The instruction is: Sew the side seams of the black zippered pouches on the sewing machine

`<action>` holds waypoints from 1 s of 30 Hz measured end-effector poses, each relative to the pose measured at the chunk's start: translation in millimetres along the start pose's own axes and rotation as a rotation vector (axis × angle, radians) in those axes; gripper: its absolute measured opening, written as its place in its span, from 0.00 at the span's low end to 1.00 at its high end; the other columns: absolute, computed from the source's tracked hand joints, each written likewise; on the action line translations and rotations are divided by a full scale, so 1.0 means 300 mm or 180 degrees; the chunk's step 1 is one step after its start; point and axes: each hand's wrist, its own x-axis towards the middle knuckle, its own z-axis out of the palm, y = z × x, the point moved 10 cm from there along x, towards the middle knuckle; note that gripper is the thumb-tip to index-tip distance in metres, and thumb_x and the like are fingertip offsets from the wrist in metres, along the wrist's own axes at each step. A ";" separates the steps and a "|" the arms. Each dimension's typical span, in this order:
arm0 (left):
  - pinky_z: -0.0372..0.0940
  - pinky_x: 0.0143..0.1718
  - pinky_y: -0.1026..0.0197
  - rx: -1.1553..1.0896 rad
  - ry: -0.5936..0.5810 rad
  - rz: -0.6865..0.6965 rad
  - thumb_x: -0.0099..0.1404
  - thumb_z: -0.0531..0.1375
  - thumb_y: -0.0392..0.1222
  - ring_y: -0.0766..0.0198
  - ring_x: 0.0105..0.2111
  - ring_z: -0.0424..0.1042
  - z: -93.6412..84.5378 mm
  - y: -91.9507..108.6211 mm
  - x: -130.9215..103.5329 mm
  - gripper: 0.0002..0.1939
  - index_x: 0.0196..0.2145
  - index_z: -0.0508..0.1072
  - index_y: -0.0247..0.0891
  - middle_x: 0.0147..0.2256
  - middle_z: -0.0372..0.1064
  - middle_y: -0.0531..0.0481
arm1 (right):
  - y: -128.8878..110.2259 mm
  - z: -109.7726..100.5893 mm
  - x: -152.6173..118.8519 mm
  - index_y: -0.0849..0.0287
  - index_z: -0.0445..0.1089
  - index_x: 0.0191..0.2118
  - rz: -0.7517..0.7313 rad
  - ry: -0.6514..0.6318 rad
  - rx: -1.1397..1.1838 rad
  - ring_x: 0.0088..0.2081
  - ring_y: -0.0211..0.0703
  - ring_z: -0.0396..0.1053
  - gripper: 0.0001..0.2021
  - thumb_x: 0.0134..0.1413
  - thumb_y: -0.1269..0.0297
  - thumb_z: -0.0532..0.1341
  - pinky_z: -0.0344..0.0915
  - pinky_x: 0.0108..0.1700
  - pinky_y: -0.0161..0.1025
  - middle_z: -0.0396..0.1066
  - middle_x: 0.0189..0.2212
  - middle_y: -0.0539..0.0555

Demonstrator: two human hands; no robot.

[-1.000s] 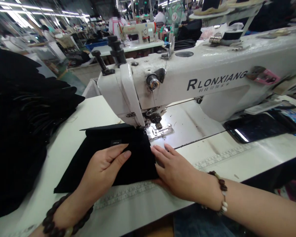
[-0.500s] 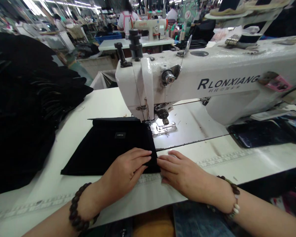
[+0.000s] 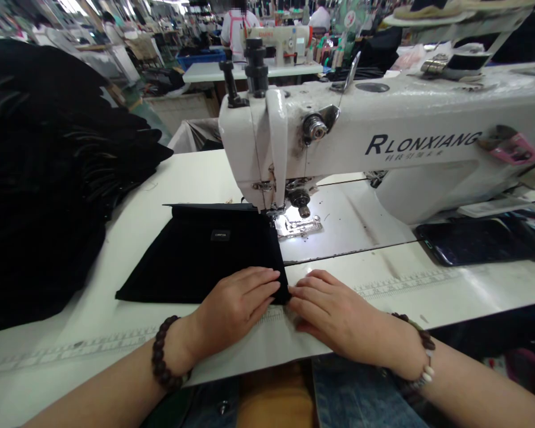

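The black fabric piece (image 3: 196,255) lies flat on the tabletop (image 3: 169,345), near its front edge, ahead of the left hand (image 3: 238,300), whose fingers, held close together, press on its near right corner. The right hand (image 3: 334,309), fingers together and bent, touches the fabric's right edge by that corner. The sewing machine's needle area (image 3: 274,217) stands over the fabric's far right corner; a phone (image 3: 466,241) lies farther right.

black fabric piece (image 3: 196,255) – darker label (image 3: 220,235), off-white sewing machine (image 3: 348,137) – black lettering (image 3: 423,144), pink holder (image 3: 515,148)
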 end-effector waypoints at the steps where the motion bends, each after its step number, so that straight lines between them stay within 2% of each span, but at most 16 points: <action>1: 0.68 0.45 0.57 -0.0018 0.0015 -0.0018 0.64 0.53 0.32 0.60 0.42 0.70 -0.003 -0.001 0.000 0.10 0.41 0.70 0.30 0.41 0.71 0.42 | 0.003 0.002 0.000 0.63 0.64 0.43 0.0044 -0.0024 0.0036 0.44 0.45 0.61 0.10 0.58 0.66 0.54 0.55 0.52 0.46 0.67 0.43 0.56; 6: 0.69 0.43 0.58 0.0062 0.0066 0.0112 0.64 0.52 0.33 0.60 0.40 0.71 -0.009 0.013 0.005 0.10 0.38 0.71 0.29 0.39 0.72 0.42 | 0.009 0.008 -0.008 0.61 0.64 0.46 0.0189 -0.0146 0.0242 0.43 0.44 0.59 0.13 0.56 0.64 0.56 0.54 0.50 0.44 0.64 0.40 0.55; 12: 0.69 0.43 0.55 0.0368 0.0039 0.0429 0.64 0.51 0.31 0.58 0.39 0.71 0.006 0.049 -0.002 0.10 0.38 0.72 0.28 0.38 0.72 0.42 | 0.022 0.003 -0.017 0.58 0.65 0.47 0.0400 -0.0246 0.0053 0.36 0.45 0.56 0.14 0.56 0.60 0.55 0.55 0.43 0.45 0.60 0.31 0.54; 16: 0.69 0.43 0.56 0.0435 0.0065 0.0647 0.65 0.49 0.30 0.58 0.40 0.71 0.005 0.071 -0.008 0.11 0.37 0.71 0.26 0.39 0.72 0.41 | 0.024 0.011 -0.019 0.58 0.65 0.47 0.0388 -0.0236 0.0010 0.36 0.45 0.55 0.15 0.57 0.59 0.54 0.54 0.43 0.45 0.59 0.31 0.54; 21: 0.69 0.43 0.58 0.0374 0.0130 0.0708 0.65 0.49 0.30 0.58 0.38 0.72 -0.004 0.079 -0.003 0.11 0.36 0.72 0.26 0.37 0.73 0.41 | 0.021 0.017 -0.024 0.58 0.66 0.46 0.0372 -0.0203 -0.0016 0.36 0.45 0.54 0.15 0.57 0.58 0.53 0.54 0.43 0.45 0.59 0.31 0.54; 27: 0.69 0.41 0.59 0.0638 0.0105 0.0878 0.67 0.44 0.29 0.59 0.38 0.72 0.002 0.111 0.006 0.17 0.34 0.73 0.26 0.35 0.74 0.42 | 0.016 0.009 -0.020 0.60 0.66 0.47 0.0291 -0.0157 -0.0018 0.35 0.45 0.55 0.15 0.58 0.59 0.53 0.54 0.43 0.45 0.60 0.29 0.53; 30: 0.70 0.41 0.59 0.0775 0.0086 0.0965 0.66 0.43 0.28 0.58 0.37 0.73 0.005 0.126 0.006 0.19 0.33 0.73 0.25 0.34 0.74 0.41 | 0.009 -0.002 -0.020 0.62 0.68 0.43 0.0220 -0.0059 0.0057 0.34 0.43 0.55 0.13 0.59 0.61 0.52 0.54 0.42 0.44 0.60 0.28 0.53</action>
